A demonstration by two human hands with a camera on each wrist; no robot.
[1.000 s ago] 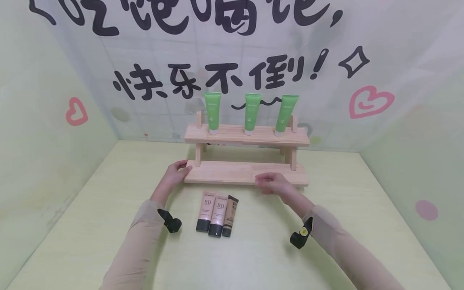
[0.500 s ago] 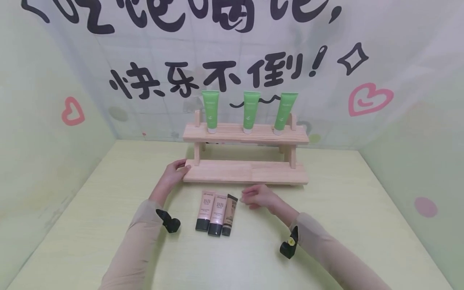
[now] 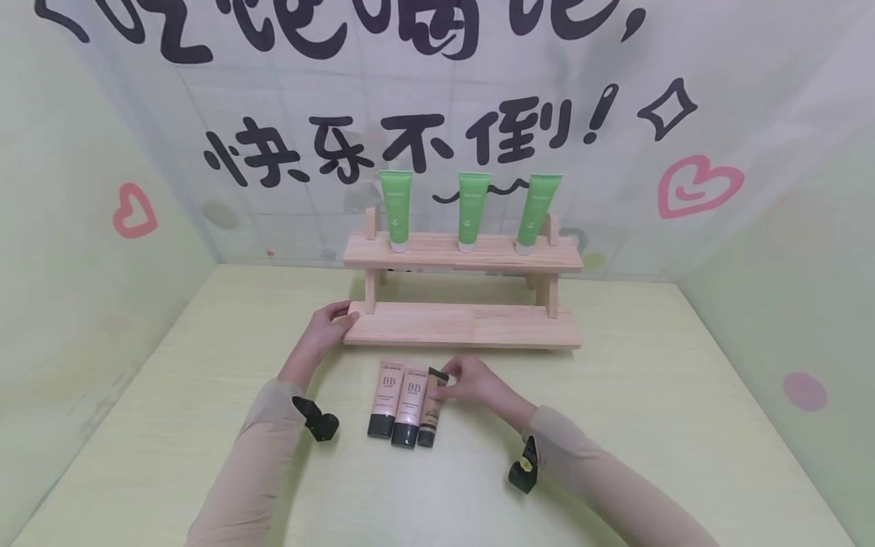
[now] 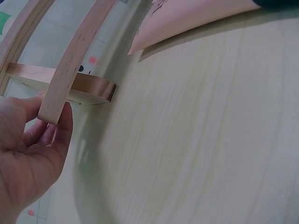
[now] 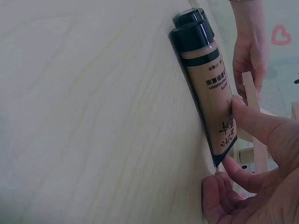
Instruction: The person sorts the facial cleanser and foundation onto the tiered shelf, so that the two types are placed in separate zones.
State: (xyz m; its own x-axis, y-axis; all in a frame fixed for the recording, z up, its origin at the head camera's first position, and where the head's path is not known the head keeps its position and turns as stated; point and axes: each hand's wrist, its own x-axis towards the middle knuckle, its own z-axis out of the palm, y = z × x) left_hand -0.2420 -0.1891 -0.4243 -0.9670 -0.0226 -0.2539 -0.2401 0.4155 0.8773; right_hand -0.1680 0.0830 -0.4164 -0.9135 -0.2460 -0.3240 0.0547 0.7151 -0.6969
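Note:
With thumb on one side and fingers below, my left hand (image 3: pixel 321 334) grips the left end of the lower board of a two-tier wooden display stand (image 3: pixel 424 323); the left wrist view shows the board's end (image 4: pixel 51 112) between thumb and fingers. My right hand (image 3: pixel 481 386) pinches the crimped end of a tan, black-capped foundation tube (image 3: pixel 432 414), which lies on the table. In the right wrist view its thumb rests on the foundation tube (image 5: pixel 210 88) and the index finger is at the tail. Left of it lie two pink BB cream tubes (image 3: pixel 410 403) (image 3: pixel 386 395) with black caps, side by side.
Three green tubes (image 3: pixel 398 209) (image 3: pixel 473 209) (image 3: pixel 538 209) stand on their white caps along the stand's upper shelf (image 3: pixel 437 254). Behind the stand hangs a white printed cloth (image 3: pixel 287 91) with black lettering. Pale cloth walls flank the light wood table (image 3: pixel 615 365) on both sides.
My right hand has moved left and down from the front of the lower board to the foundation tube and now pinches its end. My left hand stays on the board.

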